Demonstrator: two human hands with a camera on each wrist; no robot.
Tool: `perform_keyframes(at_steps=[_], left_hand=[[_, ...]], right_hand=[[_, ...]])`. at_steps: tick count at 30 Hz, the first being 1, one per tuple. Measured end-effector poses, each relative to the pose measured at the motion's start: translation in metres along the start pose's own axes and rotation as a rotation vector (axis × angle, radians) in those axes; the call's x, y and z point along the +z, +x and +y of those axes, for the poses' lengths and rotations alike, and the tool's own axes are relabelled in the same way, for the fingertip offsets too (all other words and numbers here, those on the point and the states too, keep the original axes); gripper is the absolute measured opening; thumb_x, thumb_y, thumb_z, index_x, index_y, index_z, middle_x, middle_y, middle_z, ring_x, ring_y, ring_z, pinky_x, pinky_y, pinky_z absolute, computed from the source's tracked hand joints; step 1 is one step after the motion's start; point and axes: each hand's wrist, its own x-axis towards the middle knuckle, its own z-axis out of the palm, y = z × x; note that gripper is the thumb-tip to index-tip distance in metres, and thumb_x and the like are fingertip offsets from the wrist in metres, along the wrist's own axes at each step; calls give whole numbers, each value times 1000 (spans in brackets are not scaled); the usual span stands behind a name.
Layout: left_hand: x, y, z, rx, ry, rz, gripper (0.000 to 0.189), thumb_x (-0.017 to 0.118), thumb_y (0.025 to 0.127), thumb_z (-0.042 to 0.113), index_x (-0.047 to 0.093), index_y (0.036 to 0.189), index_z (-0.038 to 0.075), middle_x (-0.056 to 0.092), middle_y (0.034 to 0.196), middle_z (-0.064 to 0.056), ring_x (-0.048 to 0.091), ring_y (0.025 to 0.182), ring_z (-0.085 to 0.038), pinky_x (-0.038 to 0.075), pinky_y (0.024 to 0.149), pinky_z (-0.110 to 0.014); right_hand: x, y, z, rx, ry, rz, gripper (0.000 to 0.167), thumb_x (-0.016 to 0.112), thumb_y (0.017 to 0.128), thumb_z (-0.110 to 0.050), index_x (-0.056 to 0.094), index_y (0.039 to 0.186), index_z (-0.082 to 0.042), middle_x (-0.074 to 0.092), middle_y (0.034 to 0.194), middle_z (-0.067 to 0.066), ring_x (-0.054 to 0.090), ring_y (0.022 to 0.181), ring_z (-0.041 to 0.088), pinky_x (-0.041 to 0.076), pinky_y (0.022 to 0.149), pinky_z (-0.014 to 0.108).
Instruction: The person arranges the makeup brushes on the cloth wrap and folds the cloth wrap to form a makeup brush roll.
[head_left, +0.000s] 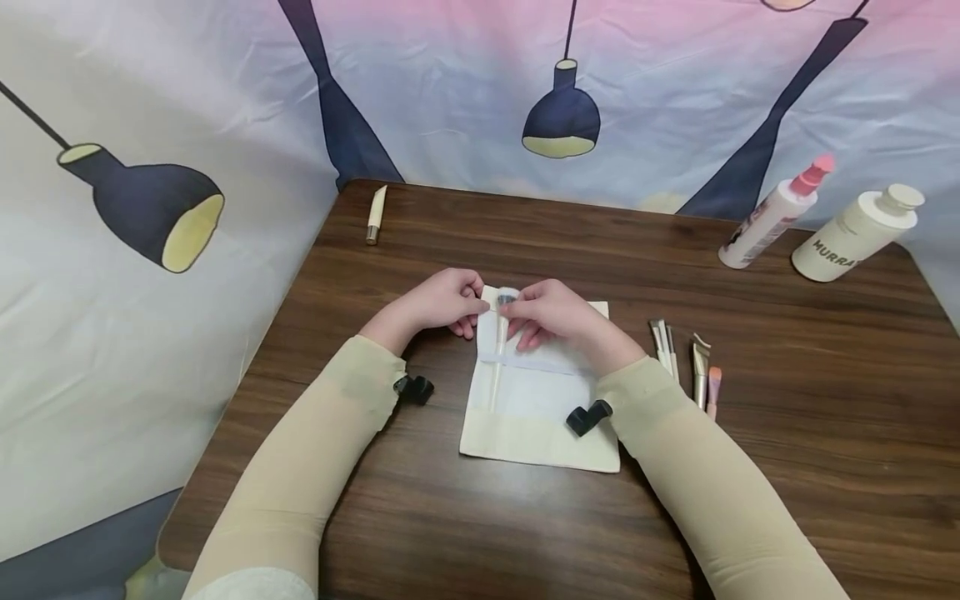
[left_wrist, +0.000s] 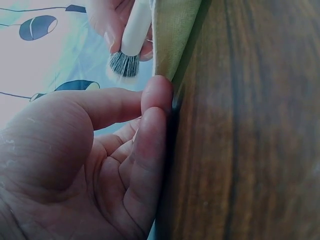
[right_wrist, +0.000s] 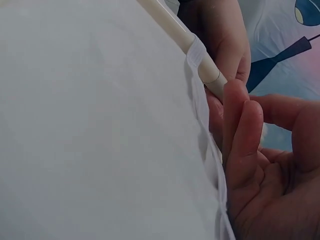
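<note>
A cream cloth brush roll (head_left: pixel 540 437) with a white inner panel lies unrolled on the wooden table, its long side away from me. At its top left corner my left hand (head_left: pixel 448 302) pinches the cloth edge between thumb and fingertips. My right hand (head_left: pixel 555 312) pinches a makeup brush (left_wrist: pixel 136 30) near its head. Its pale handle runs down along the roll's left side and, in the right wrist view, passes under a white elastic band (right_wrist: pixel 196 52). Dark, light-tipped bristles (left_wrist: pixel 125 65) stick out near the top edge of the roll.
Right of the roll lie several slim brushes (head_left: pixel 662 342), a gold-coloured tool (head_left: pixel 700 367) and an orange-tipped brush (head_left: pixel 714 387), partly behind my right forearm. A cream tube (head_left: pixel 377 215) lies at the far left. A pink-capped bottle (head_left: pixel 768 221) and a white bottle (head_left: pixel 851 242) stand far right.
</note>
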Motion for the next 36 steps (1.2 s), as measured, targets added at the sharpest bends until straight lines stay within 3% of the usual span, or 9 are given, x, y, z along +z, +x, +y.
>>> perform_keyframes(at_steps=[6, 17, 27, 36], left_hand=[[2, 2, -1, -10, 3, 7, 15, 59, 105, 17, 56, 101, 2, 67, 75, -12, 73, 62, -21, 62, 59, -33], [4, 3, 2, -29, -5, 51, 22, 56, 105, 21, 59, 95, 2, 67, 72, -13, 72, 59, -22, 62, 57, -33], [5, 3, 2, -32, 4, 65, 23, 56, 105, 22, 59, 94, 2, 67, 71, -13, 72, 59, -22, 62, 57, -34], [3, 2, 4, -28, 19, 61, 24, 57, 105, 22, 57, 93, 2, 67, 72, -13, 72, 60, -22, 62, 58, -33]], right_hand=[[2, 0, 5, 12, -14, -18, 25, 68, 99, -24, 66, 91, -1, 77, 79, 11, 69, 54, 16, 57, 52, 25], [5, 0, 5, 12, -143, -43, 27, 67, 101, -26, 65, 88, -2, 75, 74, 9, 61, 46, 13, 49, 46, 24], [8, -4, 3, 19, -196, 8, 28, 71, 99, -26, 70, 84, -3, 68, 64, 7, 64, 47, 15, 53, 48, 26], [3, -16, -5, -53, -293, 33, 24, 69, 99, -24, 70, 86, -3, 71, 67, 9, 68, 53, 19, 59, 55, 31]])
